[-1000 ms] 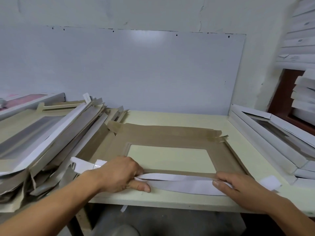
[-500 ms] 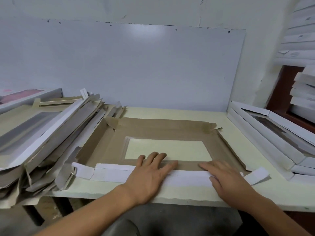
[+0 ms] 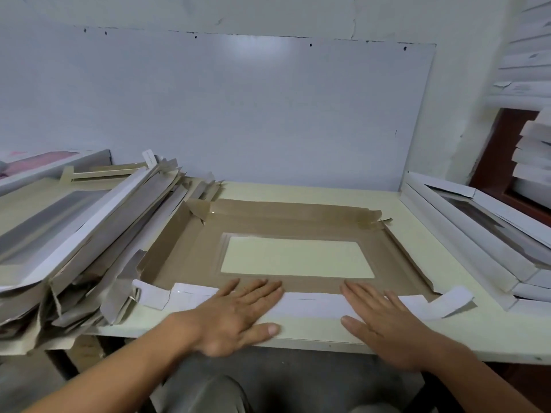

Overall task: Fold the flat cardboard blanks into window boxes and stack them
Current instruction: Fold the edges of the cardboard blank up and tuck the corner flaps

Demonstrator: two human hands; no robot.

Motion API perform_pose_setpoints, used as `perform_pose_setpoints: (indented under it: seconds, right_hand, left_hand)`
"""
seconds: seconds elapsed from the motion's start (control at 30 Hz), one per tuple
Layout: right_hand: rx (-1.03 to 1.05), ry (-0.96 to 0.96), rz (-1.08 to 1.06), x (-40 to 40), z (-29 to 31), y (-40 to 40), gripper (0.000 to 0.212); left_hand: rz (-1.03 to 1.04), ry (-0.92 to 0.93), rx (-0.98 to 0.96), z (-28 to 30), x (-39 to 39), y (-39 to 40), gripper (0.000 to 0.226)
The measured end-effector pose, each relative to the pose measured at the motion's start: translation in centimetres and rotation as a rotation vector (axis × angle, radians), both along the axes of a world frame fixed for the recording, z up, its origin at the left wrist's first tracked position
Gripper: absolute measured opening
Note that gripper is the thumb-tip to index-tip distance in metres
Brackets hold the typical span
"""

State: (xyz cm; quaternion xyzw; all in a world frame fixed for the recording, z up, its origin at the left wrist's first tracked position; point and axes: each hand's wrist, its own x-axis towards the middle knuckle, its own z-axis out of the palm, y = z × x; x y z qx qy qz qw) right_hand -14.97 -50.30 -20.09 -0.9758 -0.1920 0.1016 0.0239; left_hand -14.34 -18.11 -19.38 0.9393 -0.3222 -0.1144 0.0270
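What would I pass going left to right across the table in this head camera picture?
Pile of flat blanks → left hand → right hand → stack of folded window boxes.

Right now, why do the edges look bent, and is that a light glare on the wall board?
Head view: the wide-angle lens bows the white board and table edge; a soft glare patch sits near the board's top; the right-hand stacked boxes look slightly smeared; shadows are faint.
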Motion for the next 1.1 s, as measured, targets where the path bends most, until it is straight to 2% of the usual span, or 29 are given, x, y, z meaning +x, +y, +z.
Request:
perform_pose_setpoints:
  seconds: [0.23, 0.33, 0.43, 0.6, 0.67, 0.73, 0.8, 0.9, 1.0, 1.1]
  right_hand:
    - [-0.063, 0.029, -0.173, -0.3, 0.7, -6.7, 0.078]
    - [-0.039, 0.040, -0.198, -0.6, 1.0, -8.2, 0.083]
    - [-0.033, -0.002, -0.180, -0.6, 1.0, -8.3, 0.076]
    - [0.030, -0.143, -0.103, -0.7, 1.2, -6.8, 0.048]
    - [0.080, -0.225, -0.070, -0.6, 1.4, -6.0, 0.040]
    - [0.158, -0.266, -0.049, -0.3, 1.7, -5.3, 0.030]
    - [0.194, -0.261, -0.060, 0.1, 2.0, -4.8, 0.025]
    - [0.184, -0.248, -0.082, 0.8, 2.3, -4.2, 0.028]
    - [0.157, -0.235, -0.121, 1.7, 2.3, -4.0, 0.034]
    - [0.142, -0.212, -0.155, 2.5, 2.3, -3.7, 0.041]
  left_hand:
    - [0.128, 0.043, 0.013, 0.2, -0.2, 8.3, 0.062]
    - [0.130, 0.026, -0.035, 0.1, -0.1, 9.7, 0.059]
    - [0.110, -0.073, -0.121, 0.2, 0.1, 9.9, 0.059]
    - [0.078, -0.249, -0.222, 0.6, 0.0, 9.6, 0.059]
    - [0.040, -0.363, -0.279, 0.8, 0.0, 9.1, 0.053]
    - [0.029, -0.459, -0.279, 1.2, 0.1, 8.5, 0.046]
    - [0.105, -0.464, -0.214, 1.7, 0.3, 7.8, 0.048]
    - [0.262, -0.467, -0.094, 1.8, 0.9, 6.7, 0.043]
    - [0.378, -0.499, -0.066, 1.4, 1.6, 5.2, 0.024]
    - [0.449, -0.482, -0.057, 1.0, 2.4, 4.0, 0.019]
